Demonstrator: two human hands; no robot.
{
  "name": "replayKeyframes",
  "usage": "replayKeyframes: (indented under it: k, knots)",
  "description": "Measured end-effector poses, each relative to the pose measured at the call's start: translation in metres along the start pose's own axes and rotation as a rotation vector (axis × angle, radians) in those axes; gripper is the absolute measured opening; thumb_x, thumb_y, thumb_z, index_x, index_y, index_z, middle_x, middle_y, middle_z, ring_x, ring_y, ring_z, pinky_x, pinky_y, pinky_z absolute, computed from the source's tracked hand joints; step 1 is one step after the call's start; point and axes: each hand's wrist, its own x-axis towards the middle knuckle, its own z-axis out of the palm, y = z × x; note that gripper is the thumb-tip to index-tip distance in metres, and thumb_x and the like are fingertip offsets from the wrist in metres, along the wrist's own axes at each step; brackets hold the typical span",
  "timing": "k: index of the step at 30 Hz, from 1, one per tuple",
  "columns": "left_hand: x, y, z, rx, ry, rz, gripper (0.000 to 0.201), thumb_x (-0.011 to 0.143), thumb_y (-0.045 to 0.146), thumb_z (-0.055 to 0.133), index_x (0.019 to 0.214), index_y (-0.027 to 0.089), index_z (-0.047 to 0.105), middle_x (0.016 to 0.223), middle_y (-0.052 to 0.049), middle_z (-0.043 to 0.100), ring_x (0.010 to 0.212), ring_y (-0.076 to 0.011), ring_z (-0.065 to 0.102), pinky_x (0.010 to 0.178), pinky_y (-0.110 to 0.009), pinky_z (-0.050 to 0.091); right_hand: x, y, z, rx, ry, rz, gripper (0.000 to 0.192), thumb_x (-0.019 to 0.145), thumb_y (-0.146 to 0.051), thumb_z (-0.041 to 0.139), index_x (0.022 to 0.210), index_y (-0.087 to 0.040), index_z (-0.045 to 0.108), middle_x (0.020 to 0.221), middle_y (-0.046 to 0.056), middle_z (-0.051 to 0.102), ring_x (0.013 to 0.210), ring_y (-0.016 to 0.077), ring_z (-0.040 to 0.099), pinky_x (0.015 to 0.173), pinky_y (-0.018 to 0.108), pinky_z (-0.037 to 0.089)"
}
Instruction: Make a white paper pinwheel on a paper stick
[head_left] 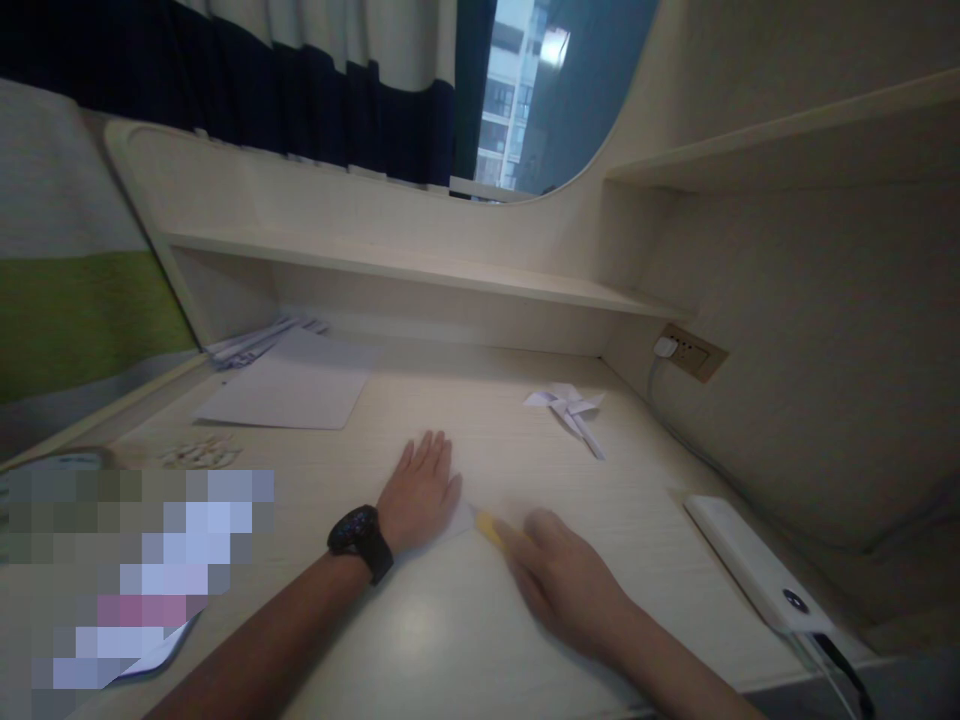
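Observation:
My left hand (421,490) lies flat on the desk with its fingers stretched forward, pressing on a piece of white paper (457,522) that shows only beside the thumb. A black watch is on that wrist. In my right hand (566,575) is a yellow utility knife (491,528), gripped with its tip pointing left at the paper's edge, close to the left thumb. The knife and right fingers are slightly blurred. Farther back on the right lies a folded white paper pinwheel (568,405) with a paper stick.
White paper sheets (292,385) lie at the back left, near small pale scraps (202,452). A pixelated area covers the front left. On the right stand a white power strip (757,560) with cables and a wall socket (697,352). A low shelf (420,270) spans the back.

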Motion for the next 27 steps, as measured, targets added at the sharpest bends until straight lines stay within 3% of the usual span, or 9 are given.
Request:
replayKeyframes:
  k: [6, 13, 27]
  knots:
    - [-0.006, 0.007, 0.003, 0.09, 0.007, -0.154, 0.058, 0.092, 0.037, 0.031, 0.134, 0.0, 0.043, 0.142, -0.024, 0.041, 0.135, -0.0346, 0.033, 0.11, -0.05, 0.02, 0.0, -0.007, -0.003, 0.021, -0.011, 0.011, 0.044, 0.092, -0.021, 0.039, 0.137, -0.021, 0.038, 0.093, 0.008, 0.049, 0.076, 0.0177, 0.043, 0.068, 0.03, 0.04]
    - [-0.011, 0.006, 0.012, 0.116, 0.021, -0.133, 0.058, 0.094, 0.038, 0.027, 0.138, 0.002, 0.039, 0.146, -0.02, 0.037, 0.136, -0.0331, 0.03, 0.111, -0.049, 0.019, 0.001, -0.01, 0.0, 0.007, -0.04, 0.02, 0.043, 0.094, -0.023, 0.035, 0.137, -0.019, 0.037, 0.095, 0.009, 0.049, 0.077, 0.0183, 0.044, 0.07, 0.031, 0.041]
    - [-0.01, 0.006, 0.007, 0.076, 0.003, -0.104, 0.058, 0.094, 0.036, 0.028, 0.138, 0.0, 0.04, 0.145, -0.022, 0.037, 0.137, -0.0326, 0.029, 0.111, -0.05, 0.019, 0.008, -0.019, 0.002, -0.04, -0.117, 0.098, 0.045, 0.093, -0.023, 0.036, 0.137, -0.017, 0.037, 0.101, 0.012, 0.051, 0.079, 0.0189, 0.048, 0.07, 0.03, 0.042]
